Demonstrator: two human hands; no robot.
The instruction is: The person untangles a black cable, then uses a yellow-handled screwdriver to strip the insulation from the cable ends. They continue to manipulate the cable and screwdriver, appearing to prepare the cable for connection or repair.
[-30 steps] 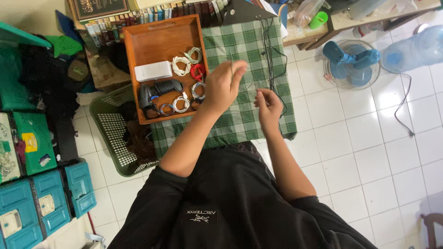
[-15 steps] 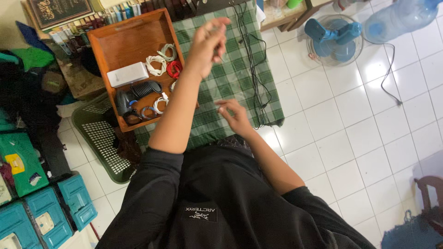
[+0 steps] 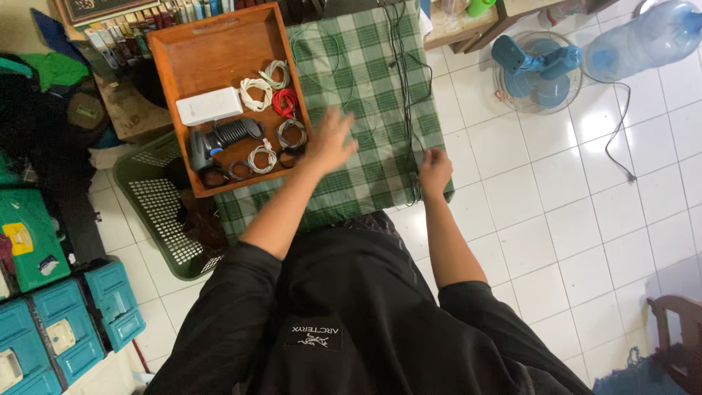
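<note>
My left hand (image 3: pixel 329 139) hovers with fingers spread over the green checked cloth (image 3: pixel 365 175), just right of the wooden tray (image 3: pixel 219 55). The tray holds coiled white cables (image 3: pixel 256 91), a red coil (image 3: pixel 285 102), a white box (image 3: pixel 210 107) and a black handled tool (image 3: pixel 223 137). My right hand (image 3: pixel 435 170) is closed at the table's right front edge, around a black cable (image 3: pixel 401 66) that runs down the cloth from the far side. A thin pale wire (image 3: pixel 344 73) loops loosely on the cloth.
A green plastic basket (image 3: pixel 157 212) sits on the floor left of the table, with teal cases (image 3: pixel 88 322) beyond it. A blue fan (image 3: pixel 537 69) and a large water bottle (image 3: pixel 643 40) stand on the white tiles at right. Books line the far edge.
My left hand has dropped from a raised position to just beside the tray. My right hand has shifted right to the table's edge, onto the black cable.
</note>
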